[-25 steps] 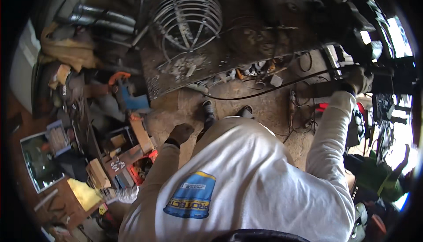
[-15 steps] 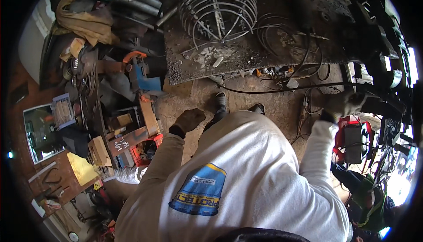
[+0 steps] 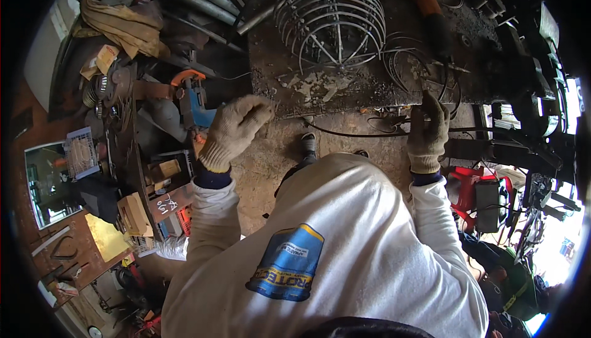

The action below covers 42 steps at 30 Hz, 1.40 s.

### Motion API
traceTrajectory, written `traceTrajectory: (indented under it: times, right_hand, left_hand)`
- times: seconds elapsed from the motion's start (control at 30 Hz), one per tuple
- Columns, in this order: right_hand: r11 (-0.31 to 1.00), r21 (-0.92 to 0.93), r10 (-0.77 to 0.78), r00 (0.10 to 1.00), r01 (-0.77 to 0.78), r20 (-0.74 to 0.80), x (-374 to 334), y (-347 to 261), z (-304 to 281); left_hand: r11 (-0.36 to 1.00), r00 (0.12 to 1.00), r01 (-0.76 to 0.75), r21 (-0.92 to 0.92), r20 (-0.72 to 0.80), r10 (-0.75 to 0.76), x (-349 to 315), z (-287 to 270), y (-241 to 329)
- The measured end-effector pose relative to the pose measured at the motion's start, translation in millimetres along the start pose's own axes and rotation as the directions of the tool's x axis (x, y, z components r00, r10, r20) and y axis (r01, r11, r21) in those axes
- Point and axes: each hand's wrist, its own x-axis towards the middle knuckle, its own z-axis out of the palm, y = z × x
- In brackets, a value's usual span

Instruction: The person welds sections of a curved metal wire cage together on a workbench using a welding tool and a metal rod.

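Observation:
My left hand, in a beige knitted glove, is raised just off the near left corner of the dark workbench. Its fingers curl toward the thumb, and I see nothing held in them. In a matching glove, my right hand is up at the bench's near edge, in front of a black cable. Its fingers are bent in, and whatever they may hold is hidden. A round cage of bent metal rods stands on the bench beyond both hands, touched by neither.
An angle grinder with an orange disc lies at the bench's right, beside loose wire coils. Metal pipes and a blue and orange tool are at left. A black cable crosses below the bench. A red stool stands at right.
Both hands have risen toward the bench. The right one has come leftward, away from the dark metalwork at the right; the left has moved up and left. The view has shifted slightly.

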Motion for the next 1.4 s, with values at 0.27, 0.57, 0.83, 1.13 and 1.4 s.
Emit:
traceTrajectory:
  times: [0.27,0.57,0.83,1.13,1.4]
  right_hand:
    - [0.967,-0.116,0.239,0.963,-0.226,0.125,-6.7,-40.2,24.3]
    - [0.928,-0.231,0.320,0.942,-0.291,0.101,-7.7,-63.7,50.4]
    - [0.881,-0.350,0.373,0.923,-0.318,0.100,-6.2,-75.3,58.9]
    - [0.861,-0.429,0.360,0.924,-0.275,0.130,-7.7,-80.3,58.4]
    - [0.884,-0.346,0.382,0.912,-0.314,0.149,-7.4,-78.9,55.1]
  left_hand:
    - [0.867,0.866,-0.403,0.293,-0.185,0.465,32.2,7.2,-23.5]
    - [0.855,0.822,-0.499,0.139,-0.238,0.518,67.2,-23.6,-57.9]
    - [0.842,0.819,-0.507,0.185,-0.201,0.538,86.9,-38.7,-59.1]
    - [0.821,0.805,-0.550,0.154,-0.165,0.570,107.3,-38.2,-61.6]
    - [0.872,0.869,-0.465,0.153,-0.113,0.482,108.0,-26.6,-58.2]
